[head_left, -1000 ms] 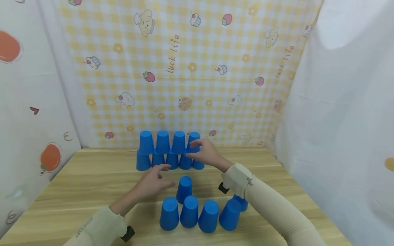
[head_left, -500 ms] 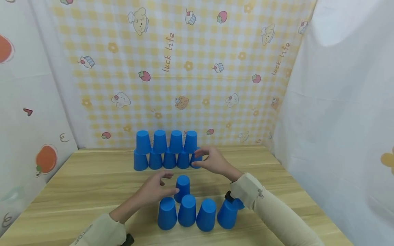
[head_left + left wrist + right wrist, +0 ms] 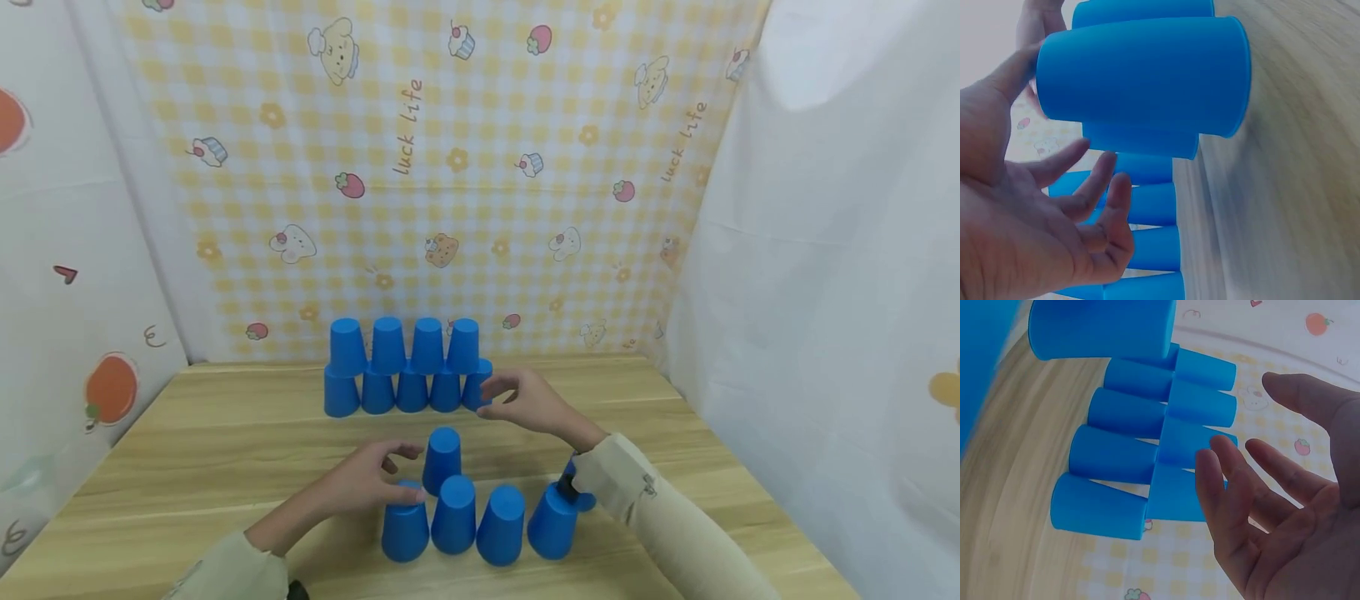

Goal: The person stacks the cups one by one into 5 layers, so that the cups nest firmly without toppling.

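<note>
L hand (image 3: 365, 481) has come down to leftmost blue tapered plastic-looking cup (image 3: 405, 535) of front row, loosely open, gripping nothing; R hand (image 3: 529, 402) has drawn lower beside the two-tier blue cup wall (image 3: 412, 388), half open w/o cup, so upper 4 seem released

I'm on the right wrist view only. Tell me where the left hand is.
Observer: In the head view, the left hand overlaps the top of the leftmost cup in the nearest row; whether it touches, I can't tell.
Operator: Count that row.
Observer: Four cups, all upside down, side by side.
Operator: Report anything half hidden near it.
Observer: Another cup, behind the row's right end, is partly covered by the right sleeve.
</note>
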Tool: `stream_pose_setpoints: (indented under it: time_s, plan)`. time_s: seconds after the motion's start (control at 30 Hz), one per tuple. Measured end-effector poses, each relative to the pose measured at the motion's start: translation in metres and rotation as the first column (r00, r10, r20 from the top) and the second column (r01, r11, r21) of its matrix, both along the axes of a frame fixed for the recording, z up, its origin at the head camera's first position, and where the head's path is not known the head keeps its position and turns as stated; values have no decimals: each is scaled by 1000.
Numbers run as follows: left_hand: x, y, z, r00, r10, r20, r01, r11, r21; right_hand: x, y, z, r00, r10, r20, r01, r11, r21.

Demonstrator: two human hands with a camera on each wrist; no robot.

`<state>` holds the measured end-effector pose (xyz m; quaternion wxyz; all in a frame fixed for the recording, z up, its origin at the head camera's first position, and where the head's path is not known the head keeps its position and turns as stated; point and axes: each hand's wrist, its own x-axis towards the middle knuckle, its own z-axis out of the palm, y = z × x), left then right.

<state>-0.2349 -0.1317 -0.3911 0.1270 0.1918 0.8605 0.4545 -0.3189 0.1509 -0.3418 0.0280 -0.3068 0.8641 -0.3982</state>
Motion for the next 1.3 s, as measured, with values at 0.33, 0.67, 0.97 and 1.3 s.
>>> stream_pose_setpoints:
  time_s: [0.33, 0.67, 0.97, 1.3]
  plan:
    - [11, -22, 1, 997, -76, 0, 76, 997, -2, 4, 20, -3, 999, 10, 34, -11, 999, 30]
    - [10, -22, 2, 994, -80, -70, 81, 997, 0, 17, 59, -12, 996, 25, 83, -25, 1000, -1]
    - [10, -22, -3, 995, -95, -2, 95, 995, -18, 36, 93, -21, 978, 156, 139, -160, 987, 23]
    - [3, -22, -9, 998, 27, -51, -28, 1000, -10, 49, 109, -26, 946, 276, 168, -285, 958, 30]
